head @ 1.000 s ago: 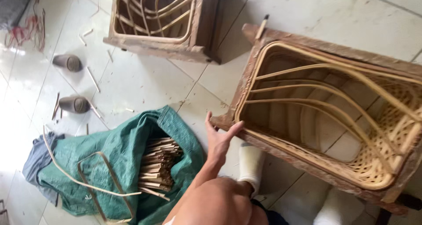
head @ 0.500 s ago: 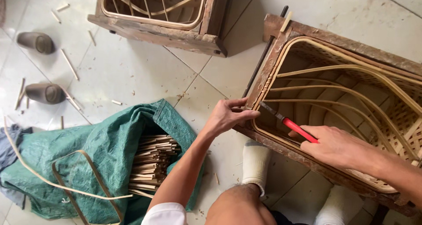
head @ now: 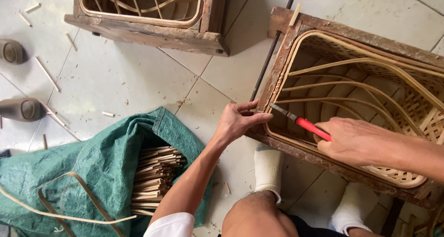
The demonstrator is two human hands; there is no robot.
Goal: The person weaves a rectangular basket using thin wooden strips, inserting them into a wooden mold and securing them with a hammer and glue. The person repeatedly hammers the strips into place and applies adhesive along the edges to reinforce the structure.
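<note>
So a second ago only the left hand [head: 238,121] was on the corner of the weathered wooden box frame [head: 277,65], and the right hand wasn't in view at all. Half a second back the right hand [head: 354,142] had come in with the red-handled knife [head: 300,121], and now both hands sit a little lower and tighter on that near-left corner. Left hand is pinching the corner, thumb and fingers closed narrow around the pale bent rattan rim strip [head: 323,35] where it meets the wood. Right hand is wrapped shut around the red handle, with the dark blade tip pointing up-left and landing right at the gap between rim strip and frame, just beside the left fingertips.

My read: the reaching part is done and the actual work at that corner is on, the blade looks like it's being worked into the seam, though I can't tell if it's touching or a hair off.

The half-woven cane basket [head: 411,102] sits inside the frame, curved ribs showing. Two white-socked feet [head: 268,172] brace against the frame's near side. The green woven sack [head: 92,163] of cut bamboo splints [head: 155,177] lies to the left, well apart, and a second wooden frame [head: 148,15] is up top
</note>
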